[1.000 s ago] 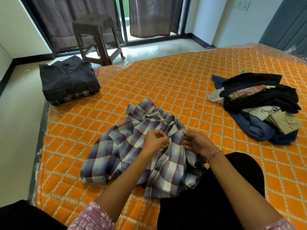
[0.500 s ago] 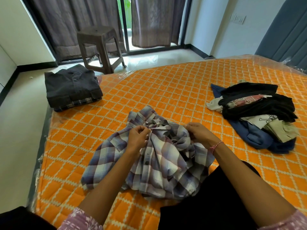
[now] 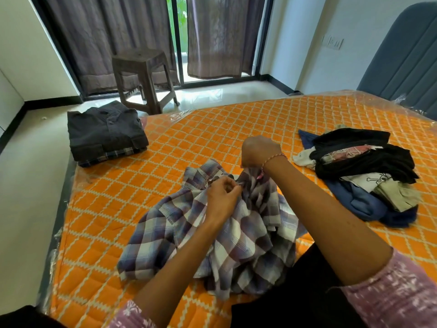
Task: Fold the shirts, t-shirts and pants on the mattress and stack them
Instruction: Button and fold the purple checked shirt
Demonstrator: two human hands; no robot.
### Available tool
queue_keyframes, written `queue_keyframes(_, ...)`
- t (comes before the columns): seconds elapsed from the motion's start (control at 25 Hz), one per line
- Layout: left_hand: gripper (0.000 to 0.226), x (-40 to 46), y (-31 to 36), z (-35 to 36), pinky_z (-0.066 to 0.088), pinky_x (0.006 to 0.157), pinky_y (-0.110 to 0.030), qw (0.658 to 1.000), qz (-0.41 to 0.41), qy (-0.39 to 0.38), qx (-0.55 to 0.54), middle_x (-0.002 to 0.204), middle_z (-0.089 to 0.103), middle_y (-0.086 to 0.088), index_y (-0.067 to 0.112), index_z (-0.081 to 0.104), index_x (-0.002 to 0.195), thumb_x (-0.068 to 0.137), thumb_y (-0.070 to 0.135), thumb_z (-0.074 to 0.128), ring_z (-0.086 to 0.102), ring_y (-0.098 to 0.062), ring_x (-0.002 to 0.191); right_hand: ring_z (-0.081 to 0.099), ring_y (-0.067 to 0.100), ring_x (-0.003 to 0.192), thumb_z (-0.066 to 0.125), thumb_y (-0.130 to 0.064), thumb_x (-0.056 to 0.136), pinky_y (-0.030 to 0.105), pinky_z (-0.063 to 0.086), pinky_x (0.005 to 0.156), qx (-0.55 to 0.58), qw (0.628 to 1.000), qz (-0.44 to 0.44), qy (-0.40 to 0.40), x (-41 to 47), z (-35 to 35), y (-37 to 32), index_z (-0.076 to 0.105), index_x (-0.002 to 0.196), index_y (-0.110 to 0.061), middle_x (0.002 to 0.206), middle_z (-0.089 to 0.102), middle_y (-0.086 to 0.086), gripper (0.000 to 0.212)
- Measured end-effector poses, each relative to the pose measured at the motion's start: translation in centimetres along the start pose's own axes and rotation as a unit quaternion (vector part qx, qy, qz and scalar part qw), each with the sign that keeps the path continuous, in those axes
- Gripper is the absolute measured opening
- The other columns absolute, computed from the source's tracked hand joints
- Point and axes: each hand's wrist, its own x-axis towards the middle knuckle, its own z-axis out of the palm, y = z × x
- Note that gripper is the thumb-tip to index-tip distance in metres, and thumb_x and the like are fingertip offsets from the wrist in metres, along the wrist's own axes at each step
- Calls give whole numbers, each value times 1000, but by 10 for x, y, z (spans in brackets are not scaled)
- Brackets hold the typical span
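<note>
Checked shirt (image 3: 212,237) in a crumpled heap near the front edge of the orange mattress (image 3: 212,129), right by the lap. Not flat yet, not folded.

Left hand (image 3: 222,197) pinching a bit of cloth up near the collar, fingertips pressed together on it. Right hand (image 3: 259,150) lifted higher, fingers curled round a bunch of the same shirt, pulling it up. Probably held like this to find the top of the shirt and shake it open, so it can be laid out smooth. Two grips close together, so only the middle lifted; sleeves and bottom hem lying slack on the bed.

Done pile (image 3: 106,136) off at the far left corner: a dark shirt on top, a checked one peeking out under it. Kept well apart, likely so neat things stay neat.

Messy pile (image 3: 364,171) on the right side: black, blue, white and tan clothes all mixed up. Within reach of the right arm, handy for grabbing the next one.

Lots left to fold. Next: likely spread the hands wider along the shoulders, then lay the shirt down flat.
</note>
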Motion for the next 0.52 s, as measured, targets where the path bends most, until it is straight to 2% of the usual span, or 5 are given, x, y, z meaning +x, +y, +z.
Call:
queue_keyframes(0.08, 24, 1, 2, -4, 41, 59, -23, 999, -42, 8, -30, 61, 57, 2, 17, 57, 63, 85, 10, 65, 51, -10, 59, 43, 17, 55, 69, -29, 85, 28, 37, 52, 152, 986, -4, -69, -4, 6, 10, 57, 64, -4, 60, 45, 3, 35)
queue_keyframes(0.16, 29, -2, 0, -11, 42, 56, -24, 994, -96, -10, -43, 57, 55, 1, 14, 58, 58, 84, 7, 67, 50, -8, 54, 41, 11, 46, 73, -21, 82, 23, 36, 44, 320, 924, 21, -208, -19, 28, 31, 68, 82, 0, 59, 49, 3, 21)
queue_keyframes(0.24, 26, -6, -3, -16, 41, 48, -20, 983, -156, -64, -78, 60, 55, -4, 9, 59, 61, 86, 1, 64, 48, -7, 47, 40, 7, 39, 74, -9, 80, 19, 37, 41, 411, 875, 52, -251, -41, 57, 47, 68, 81, -3, 59, 50, 4, 8)
queue_keyframes(0.44, 10, -23, -2, -12, 50, 51, -17, 952, -240, -133, -133, 65, 63, -6, 4, 63, 76, 86, 5, 66, 56, -6, 47, 46, 17, 52, 74, -8, 78, 23, 34, 49, 382, 919, 77, 59, -71, 111, 49, 57, 54, -6, 56, 52, 9, 30)
queue_keyframes(0.52, 8, -29, 1, -8, 51, 54, -18, 953, -239, -144, -120, 64, 64, -4, 4, 64, 79, 86, 7, 66, 59, -5, 47, 46, 17, 52, 76, -9, 76, 23, 31, 49, 387, 911, 94, 109, -77, 118, 50, 58, 55, -4, 53, 51, 6, 29)
